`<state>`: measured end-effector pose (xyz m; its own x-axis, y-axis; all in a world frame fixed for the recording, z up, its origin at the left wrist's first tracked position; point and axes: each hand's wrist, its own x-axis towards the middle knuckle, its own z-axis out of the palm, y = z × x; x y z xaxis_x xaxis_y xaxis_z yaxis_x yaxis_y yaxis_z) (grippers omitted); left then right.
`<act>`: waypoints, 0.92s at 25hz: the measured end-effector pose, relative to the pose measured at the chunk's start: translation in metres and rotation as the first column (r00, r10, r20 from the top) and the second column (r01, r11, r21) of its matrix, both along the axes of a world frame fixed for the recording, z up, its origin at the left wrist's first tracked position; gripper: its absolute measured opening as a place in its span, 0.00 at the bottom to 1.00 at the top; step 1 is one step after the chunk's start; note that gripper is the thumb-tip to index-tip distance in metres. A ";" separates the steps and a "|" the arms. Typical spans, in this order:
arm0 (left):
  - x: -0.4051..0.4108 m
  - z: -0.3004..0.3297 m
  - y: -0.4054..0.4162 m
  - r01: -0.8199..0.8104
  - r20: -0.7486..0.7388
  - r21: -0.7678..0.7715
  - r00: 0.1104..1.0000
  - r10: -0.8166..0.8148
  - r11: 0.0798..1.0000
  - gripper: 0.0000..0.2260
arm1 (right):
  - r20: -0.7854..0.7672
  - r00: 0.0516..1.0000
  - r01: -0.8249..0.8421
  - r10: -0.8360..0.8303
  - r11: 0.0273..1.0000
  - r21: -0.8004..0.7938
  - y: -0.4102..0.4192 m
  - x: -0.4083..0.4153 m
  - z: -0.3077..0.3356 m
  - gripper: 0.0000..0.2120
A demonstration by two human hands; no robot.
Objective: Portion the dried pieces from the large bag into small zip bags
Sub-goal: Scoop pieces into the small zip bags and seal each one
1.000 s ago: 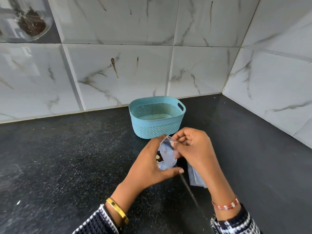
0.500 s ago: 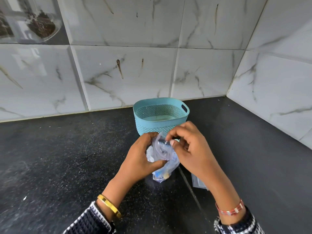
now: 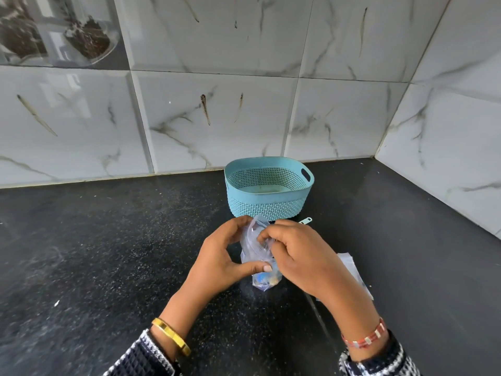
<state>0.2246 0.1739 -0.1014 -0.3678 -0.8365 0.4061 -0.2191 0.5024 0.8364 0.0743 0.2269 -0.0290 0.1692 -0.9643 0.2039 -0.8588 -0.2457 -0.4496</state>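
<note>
So both hands are on one small zip bag [image 3: 257, 251], held upright just above the black counter [image 3: 108, 253] near the middle. Left hand [image 3: 221, 260] wraps around its left side, thumb pressing across the front low down. Right hand [image 3: 298, 256] is pinching the bag's top edge with its fingertips. A few dried pieces [image 3: 267, 279] sit at the bag's bottom. Farther back there's a teal basket [image 3: 268, 204], and some flat clear bags [image 3: 352, 270] lie on the right, partly hidden by the right wrist.

Bright even daylight; window glare on wall tiles [image 3: 217, 112]; wide-angle edge bending; slight softness.
</note>
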 end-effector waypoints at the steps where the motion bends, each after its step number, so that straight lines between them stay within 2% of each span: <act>1: 0.002 -0.001 0.001 0.009 -0.007 0.012 1.000 -0.008 1.000 0.35 | -0.005 1.000 -0.006 0.006 1.000 -0.003 0.000 0.001 0.000 0.14; 4: 0.005 -0.002 0.001 -0.016 0.028 0.025 0.999 0.015 1.000 0.38 | -0.054 0.998 -0.010 0.010 1.000 -0.015 -0.001 0.004 0.000 0.16; 7: 0.008 -0.002 0.001 -0.040 0.036 0.030 0.999 0.039 0.999 0.33 | -0.131 0.991 -0.004 0.001 1.000 -0.020 -0.004 0.006 0.002 0.17; 11: 0.009 -0.003 -0.003 -0.039 0.071 0.048 0.997 0.035 0.998 0.30 | -0.084 0.996 -0.012 0.011 1.000 -0.012 -0.006 0.006 0.001 0.16; 14: 0.014 -0.005 -0.007 -0.035 0.060 0.083 0.998 0.030 0.996 0.30 | 0.094 0.994 -0.054 0.055 0.998 -0.018 -0.008 0.003 -0.002 0.18; 18: 0.027 -0.010 -0.010 -0.046 0.025 0.180 0.999 0.042 0.983 0.31 | 0.387 0.922 -0.009 0.033 0.998 -0.065 -0.020 -0.012 -0.013 0.21; 21: 0.034 -0.011 -0.012 -0.083 0.062 0.213 0.996 0.071 0.973 0.31 | 0.475 0.880 0.021 -0.019 1.000 0.003 -0.032 -0.021 -0.026 0.23; 23: 0.041 -0.009 -0.015 -0.117 0.085 0.212 0.991 0.101 0.970 0.30 | 0.476 0.875 0.074 -0.091 0.996 0.054 -0.041 -0.030 -0.037 0.20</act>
<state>0.2654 0.1590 -0.1108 -0.2914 -0.9381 0.1871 -0.3271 0.2815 0.9021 0.0444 0.1855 -0.0660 -0.0212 -0.9780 0.2076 -0.5544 -0.1613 -0.8165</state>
